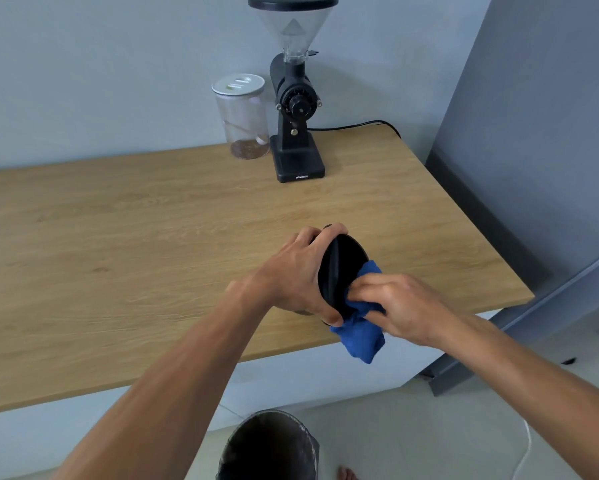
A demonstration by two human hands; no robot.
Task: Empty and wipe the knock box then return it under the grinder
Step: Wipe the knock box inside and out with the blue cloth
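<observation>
Above the near right part of the table (pixel 118 237), close to its front edge, the knock box (pixel 343 268) is held tipped on its side, its round open mouth turned to the right. It is plain black, with a dark bar crossing the opening. The left hand (pixel 291 275) grips it from the left, fingers (pixel 332 232) curled over the top rim and thumb hooked under the lower rim. The right hand (pixel 398 306) has its fingers pressed together on a blue cloth (pixel 360 336), pushing it into the lower part of the mouth; the loose end of the cloth hangs down past the table's front edge.

Well behind the box, at the back of the table against the wall, stands the black grinder (pixel 296 133) with a clear hopper; the flat base under its spout is bare. A clear jar (pixel 244 119) with a white lid stands just left of it, and a black cord (pixel 360 125) runs off to the right. Bare wood lies between the box and the grinder, and the whole left side is open. Below the front edge, on the floor, a dark bin (pixel 270 448) stands open.
</observation>
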